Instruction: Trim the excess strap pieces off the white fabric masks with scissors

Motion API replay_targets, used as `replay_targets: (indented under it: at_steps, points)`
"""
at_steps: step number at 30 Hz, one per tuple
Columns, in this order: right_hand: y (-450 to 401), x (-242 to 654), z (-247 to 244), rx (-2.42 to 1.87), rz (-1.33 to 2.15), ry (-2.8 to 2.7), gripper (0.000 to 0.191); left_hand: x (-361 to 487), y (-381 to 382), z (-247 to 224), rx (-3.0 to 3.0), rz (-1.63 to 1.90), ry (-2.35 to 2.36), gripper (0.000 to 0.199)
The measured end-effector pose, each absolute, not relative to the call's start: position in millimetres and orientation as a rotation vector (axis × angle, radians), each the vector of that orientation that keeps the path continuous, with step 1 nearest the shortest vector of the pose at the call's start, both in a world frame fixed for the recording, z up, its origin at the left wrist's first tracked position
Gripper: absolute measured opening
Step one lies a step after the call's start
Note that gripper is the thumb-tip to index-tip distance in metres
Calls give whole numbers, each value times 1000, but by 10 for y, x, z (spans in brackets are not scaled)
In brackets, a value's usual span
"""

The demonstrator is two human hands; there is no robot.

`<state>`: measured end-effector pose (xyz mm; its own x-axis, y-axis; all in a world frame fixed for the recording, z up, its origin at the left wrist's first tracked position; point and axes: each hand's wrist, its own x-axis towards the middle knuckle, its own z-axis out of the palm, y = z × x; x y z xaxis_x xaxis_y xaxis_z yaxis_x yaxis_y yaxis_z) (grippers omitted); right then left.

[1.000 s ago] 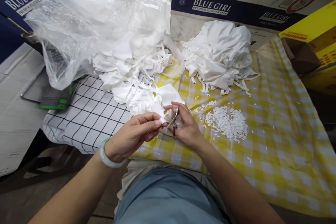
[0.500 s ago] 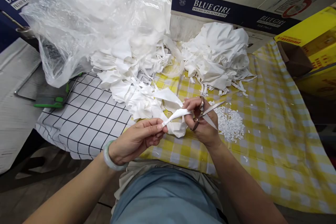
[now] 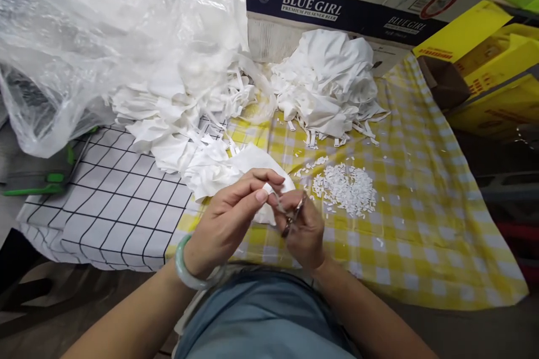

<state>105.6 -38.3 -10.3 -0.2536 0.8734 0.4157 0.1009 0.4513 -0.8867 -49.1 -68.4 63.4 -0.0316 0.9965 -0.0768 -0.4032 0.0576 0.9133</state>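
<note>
"Hands?"
"Left hand (image 3: 231, 213): thumb and fingers pinched on a white strip (image 3: 268, 188). Right hand (image 3: 306, 235): closed round the scissors (image 3: 295, 216); blades blurred, gap can't be told."

"Where's the strip?"
"Raised between my hands, over the near edge of the worktop (image 3: 421, 235). White cloth (image 3: 252, 162) just behind; join unclear."

"Meaning?"
"Strip within the scissors' reach, I judge; cut or uncut, can't tell. Loose white snippets (image 3: 345, 188) lie to the right."

L hand (image 3: 229, 216) & R hand (image 3: 306, 235) closer tog. vs. just before, scissors (image 3: 293, 216) no longer pointing R.
</note>
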Motion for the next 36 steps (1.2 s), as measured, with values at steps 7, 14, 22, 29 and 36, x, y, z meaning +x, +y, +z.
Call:
replay_targets:
  at_steps: [7,14,22,29,36]
  points:
    - [-253,1180,81,-775,1336,-1601,22,-460,-553,600,757,1274,900,24]
    - [97,1217,261,-920,1481,-1685,16,-676,-579,688,815,1264,932,30]
    - [165,1087,274,-767,1547,-1871,16,-888,-601,714,897,1209,986,27]
    - [-150,1028,124,-670,719,-1899,18,-774,-610,706,586,1462,971,24]
    - [-462,1165,92,-834,1028,-1920,28,-365,-634,538,679,1409,1088,22]
